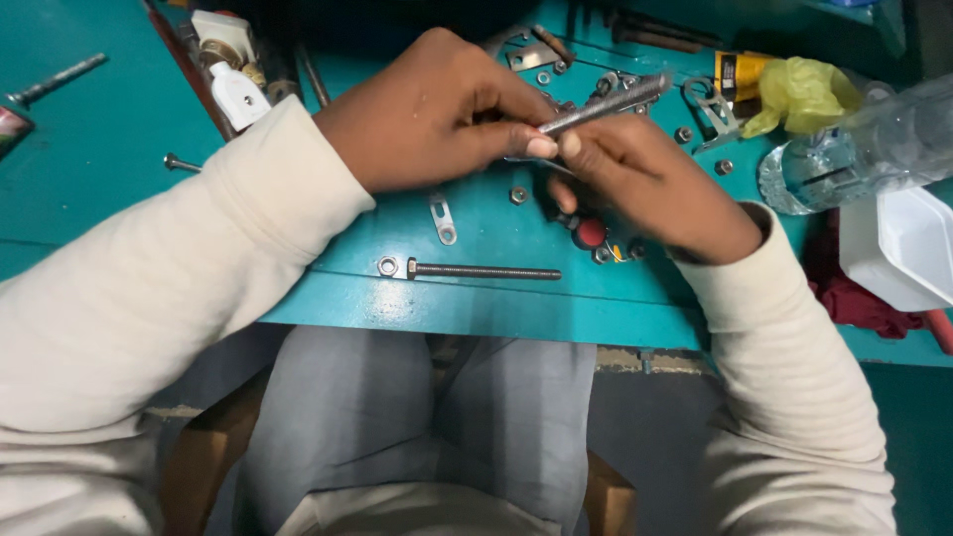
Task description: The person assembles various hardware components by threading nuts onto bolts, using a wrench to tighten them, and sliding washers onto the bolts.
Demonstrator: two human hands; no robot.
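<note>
While both your hands meet above the teal bench [119, 149], your left hand [427, 114] and right hand [645, 189] pinch the threaded rod [606, 104] — stiff, light, ridged | hold its lower end | spare bolt [481, 270] near edge

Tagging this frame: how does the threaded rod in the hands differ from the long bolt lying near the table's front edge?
The threaded rod is held off the table, pinched between the left hand and right hand; the long bolt lies flat on the teal table, untouched. The rod tilts up to the right; the bolt lies level along the front edge. The rod looks lighter and shinier; the bolt looks darker. Both are long, slim and metal.
</note>
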